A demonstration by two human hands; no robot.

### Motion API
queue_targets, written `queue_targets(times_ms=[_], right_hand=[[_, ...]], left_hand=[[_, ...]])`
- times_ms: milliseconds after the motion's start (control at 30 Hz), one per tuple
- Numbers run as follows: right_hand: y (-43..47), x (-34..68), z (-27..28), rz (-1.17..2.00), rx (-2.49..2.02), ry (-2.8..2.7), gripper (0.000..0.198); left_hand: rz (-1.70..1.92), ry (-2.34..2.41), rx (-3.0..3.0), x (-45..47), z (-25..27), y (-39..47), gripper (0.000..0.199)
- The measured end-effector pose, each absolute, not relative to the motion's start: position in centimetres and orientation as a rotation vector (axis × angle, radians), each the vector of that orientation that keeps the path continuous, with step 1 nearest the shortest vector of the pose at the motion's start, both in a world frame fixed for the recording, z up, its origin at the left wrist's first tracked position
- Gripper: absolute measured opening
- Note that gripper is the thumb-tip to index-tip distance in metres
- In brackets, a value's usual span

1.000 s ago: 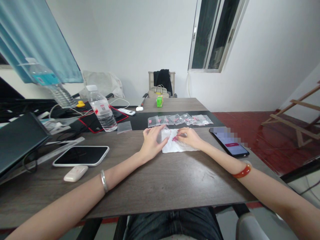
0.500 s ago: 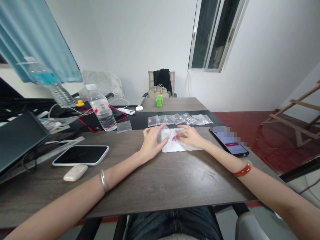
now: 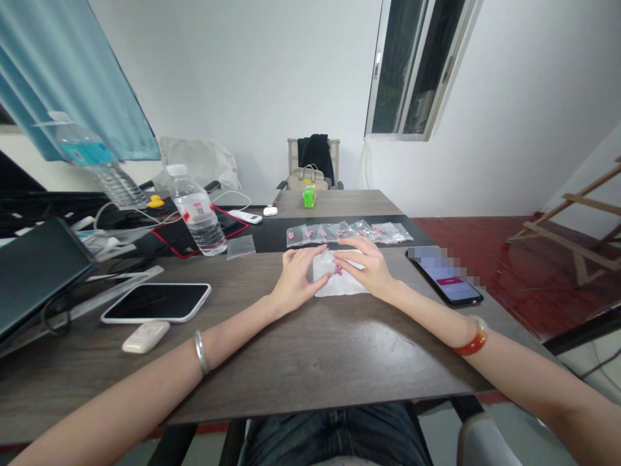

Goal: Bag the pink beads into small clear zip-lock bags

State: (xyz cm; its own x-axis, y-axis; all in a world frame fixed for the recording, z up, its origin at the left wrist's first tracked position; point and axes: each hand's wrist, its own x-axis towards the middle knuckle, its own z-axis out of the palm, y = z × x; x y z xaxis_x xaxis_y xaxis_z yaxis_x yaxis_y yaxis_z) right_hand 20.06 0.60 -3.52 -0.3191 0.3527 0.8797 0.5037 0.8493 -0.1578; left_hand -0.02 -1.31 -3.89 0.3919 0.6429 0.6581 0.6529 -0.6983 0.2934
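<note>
My left hand (image 3: 294,281) holds a small clear plastic bag (image 3: 325,261) over a sheet of white tissue paper (image 3: 343,287), its thumb and fingers curved around the bag. At the bag's right edge are the fingertips of my right hand (image 3: 372,268), drawn together; whatever they pinch is too small to make out. Just under those fingers, a little heap of pink pill-like pieces (image 3: 338,270) lies on the tissue. Behind both hands, several clear bags (image 3: 342,232) with similar pink pieces inside form a row.
One flat clear bag (image 3: 241,246) lies left of the row, near a water bottle (image 3: 201,217). A phone (image 3: 158,303) and white earbud case (image 3: 146,336) sit at left, another phone (image 3: 445,276) at right. Farther back stands a small green box (image 3: 309,196).
My right hand has moved from the pink heap up and left to the edge of the bag. My left hand stays nearly in place with the bag.
</note>
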Motion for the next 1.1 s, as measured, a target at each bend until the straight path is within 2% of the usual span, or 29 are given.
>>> queue_targets(times_ms=[500,600,733,933,1100], right_hand=[[0.2,20.0,-3.5,-0.057,-0.592,-2.057,0.024],[0.2,19.7,-3.7,0.022,-0.610,-2.048,0.020],[-0.2,19.1,-3.8,0.201,-0.668,-1.958,0.013],[-0.6,18.7,-3.7,0.588,-0.879,-1.840,0.011],[0.0,18.7,-4.0,0.759,-0.934,-1.726,0.023]], left_hand=[[-1.300,-1.224,-2.556,-0.2,-4.0,-1.0,0.050],[-1.371,-1.293,-2.561,-0.1,-3.9,-1.1,0.054],[-1.570,-1.418,-2.572,0.1,-3.9,-0.9,0.056],[-2.056,-1.551,-2.707,0.5,-4.1,-0.4,0.064],[-2.297,-1.727,-2.653,0.3,-3.7,-0.2,0.028]])
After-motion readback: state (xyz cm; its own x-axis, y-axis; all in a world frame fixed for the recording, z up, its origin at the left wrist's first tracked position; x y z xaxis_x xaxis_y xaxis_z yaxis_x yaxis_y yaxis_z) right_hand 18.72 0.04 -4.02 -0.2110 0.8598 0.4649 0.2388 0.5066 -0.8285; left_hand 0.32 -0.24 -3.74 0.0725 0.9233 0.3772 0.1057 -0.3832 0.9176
